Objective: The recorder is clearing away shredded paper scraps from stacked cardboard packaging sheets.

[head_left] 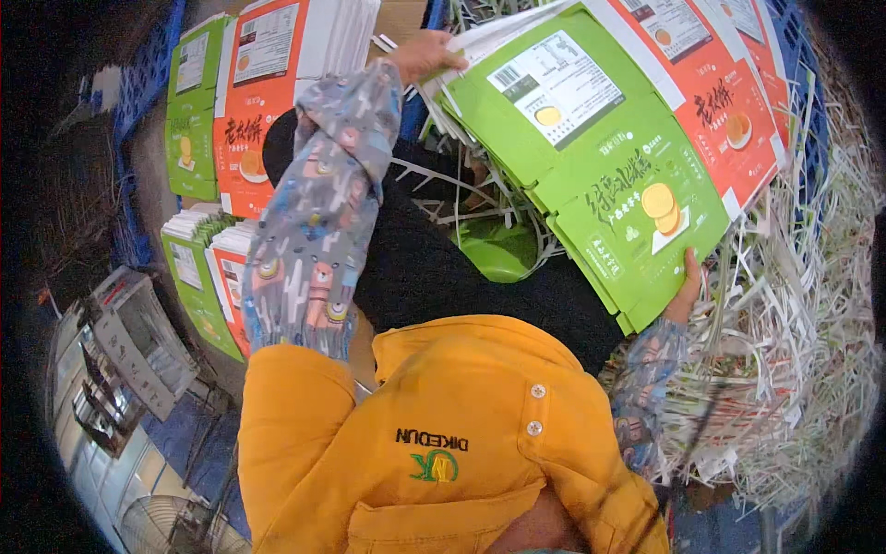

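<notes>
A stack of flat green carton blanks (609, 175) lies tilted in front of me, with a white label and round yellow pictures on the top sheet. My left hand (423, 54) grips the stack's far left edge, arm stretched out in a patterned sleeve cover. On the stack's near right corner my right hand (688, 288) holds the edge with fingers curled under it. Orange-red carton blanks (729, 83) lie beside the green stack on its far right.
More piles of green (189, 111) and orange-red blanks (258, 102) stand at the left, others nearer (212, 277). White paper trimmings (794, 351) heap up on the right. Blue crates (148, 65) line the back. A grey machine (138, 342) and a fan (166, 526) sit lower left.
</notes>
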Tool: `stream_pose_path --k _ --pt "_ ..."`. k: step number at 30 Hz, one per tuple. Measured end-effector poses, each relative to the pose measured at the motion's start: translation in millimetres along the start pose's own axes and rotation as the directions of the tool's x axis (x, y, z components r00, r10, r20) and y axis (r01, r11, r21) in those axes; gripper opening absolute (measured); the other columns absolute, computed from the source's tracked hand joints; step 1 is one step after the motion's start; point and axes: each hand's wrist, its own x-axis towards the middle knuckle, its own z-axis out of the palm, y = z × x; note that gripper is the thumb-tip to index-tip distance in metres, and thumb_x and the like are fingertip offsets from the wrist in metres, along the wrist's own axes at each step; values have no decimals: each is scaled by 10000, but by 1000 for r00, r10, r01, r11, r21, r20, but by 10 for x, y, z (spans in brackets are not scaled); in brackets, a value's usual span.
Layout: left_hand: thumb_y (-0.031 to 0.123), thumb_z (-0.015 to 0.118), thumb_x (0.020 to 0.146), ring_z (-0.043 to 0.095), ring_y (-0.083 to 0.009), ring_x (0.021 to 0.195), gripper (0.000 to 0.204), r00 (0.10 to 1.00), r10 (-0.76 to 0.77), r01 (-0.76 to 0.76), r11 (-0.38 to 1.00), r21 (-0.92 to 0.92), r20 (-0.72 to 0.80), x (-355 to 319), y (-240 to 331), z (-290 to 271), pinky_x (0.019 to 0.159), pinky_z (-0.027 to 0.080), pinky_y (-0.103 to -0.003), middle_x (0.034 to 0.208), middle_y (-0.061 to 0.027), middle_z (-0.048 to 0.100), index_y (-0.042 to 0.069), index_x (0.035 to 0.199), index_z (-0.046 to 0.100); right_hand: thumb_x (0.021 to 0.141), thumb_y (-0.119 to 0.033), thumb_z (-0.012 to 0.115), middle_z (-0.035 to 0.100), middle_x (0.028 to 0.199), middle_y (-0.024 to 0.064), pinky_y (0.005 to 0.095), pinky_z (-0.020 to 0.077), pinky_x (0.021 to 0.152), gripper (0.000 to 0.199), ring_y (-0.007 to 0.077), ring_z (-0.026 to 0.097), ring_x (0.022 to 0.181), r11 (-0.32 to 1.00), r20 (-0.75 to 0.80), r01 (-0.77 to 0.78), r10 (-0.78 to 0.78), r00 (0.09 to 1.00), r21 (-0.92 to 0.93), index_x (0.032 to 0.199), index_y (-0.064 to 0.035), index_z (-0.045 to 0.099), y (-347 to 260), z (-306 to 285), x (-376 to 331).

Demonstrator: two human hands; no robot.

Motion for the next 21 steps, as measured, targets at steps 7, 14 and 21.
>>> stream_pose_path --k 7,14,21 --pt "172 494 767 556 -239 770 265 930 9 211 807 552 -367 363 -101 -1302 672 420 -378 809 -135 578 49 1000 515 818 -294 468 539 1030 119 329 455 764 407 226 551 888 999 6 -46 46 999 7 1116 -16 455 57 -40 25" --pt "152 446 761 485 -290 879 255 303 953 -116 42 992 -5 225 242 -446 759 376 -451 976 -142 479 125 1010 495 841 -287 431 546 1006 109 321 459 751 384 215 557 873 995 3 5 -4 1000 -98 1103 -8 463 -56 -110 41" --pt "241 547 726 571 -304 744 269 898 382 -350 315 882 220 -506 21 28 655 445 -352 766 -192 583 -16 791 592 848 -271 428 553 976 101 309 461 736 361 204 558 852 999 -9 -13 13 1000 -39 1083 0 472 -16 -145 77"
